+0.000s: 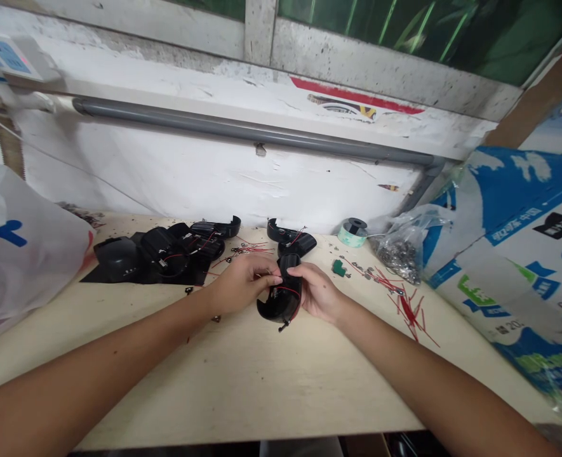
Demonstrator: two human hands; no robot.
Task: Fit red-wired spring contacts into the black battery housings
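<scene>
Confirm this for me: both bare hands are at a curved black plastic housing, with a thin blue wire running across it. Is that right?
Not quite: the thin wire is red, not blue, as the head view shows. The bare left hand and bare right hand are indeed at the curved black plastic housing, and the wire runs across it.

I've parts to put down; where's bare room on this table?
Mostly bare pale wooden tabletop: between the forearms, nearer than the held curved black plastic housing; front right, beside the blue-white carton. Crowded: other housings back left; thin red wires right.
</scene>
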